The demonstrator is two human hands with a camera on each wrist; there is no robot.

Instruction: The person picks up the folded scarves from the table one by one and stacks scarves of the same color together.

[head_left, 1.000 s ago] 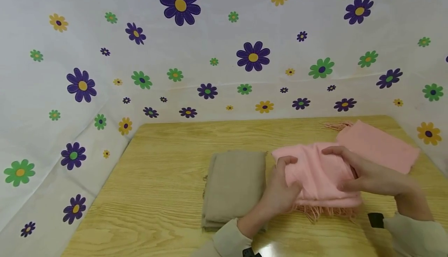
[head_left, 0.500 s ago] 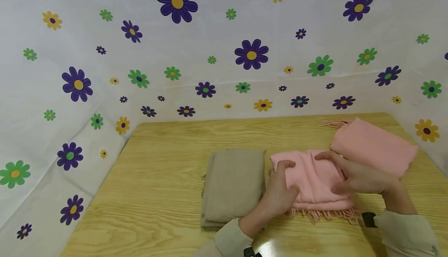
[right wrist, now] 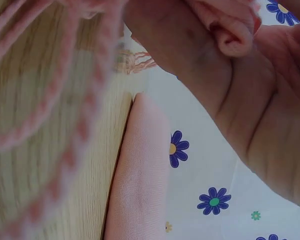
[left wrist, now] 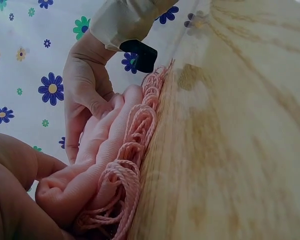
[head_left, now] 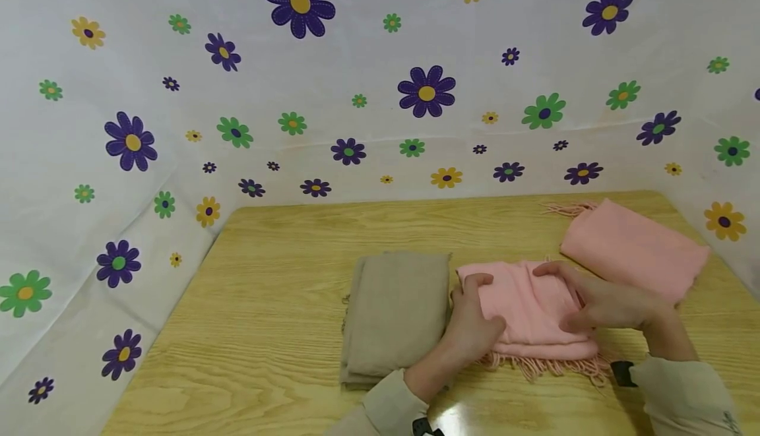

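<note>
A folded pink scarf with a twisted fringe along its near edge lies low over the wooden table. My left hand grips its left side, thumb on top near the front. On the opposite side my right hand holds the scarf, thumb and forefinger over the top and the other fingers mostly hidden. From the left wrist, the scarf's rolled layers and looped fringe show beside the tabletop. In the right wrist view a fold is tucked against the right hand, with blurred fringe strands in front.
A folded beige cloth lies just left of the scarf, its right edge close to my left hand. Behind the right hand rests another folded pink scarf, fringe toward the back. Flower-printed white sheeting surrounds the table.
Both hands have lowered the pink scarf toward the table and slightly nearer to me, and the right hand has shifted a little left. The beige cloth and the other pink scarf stay put.
</note>
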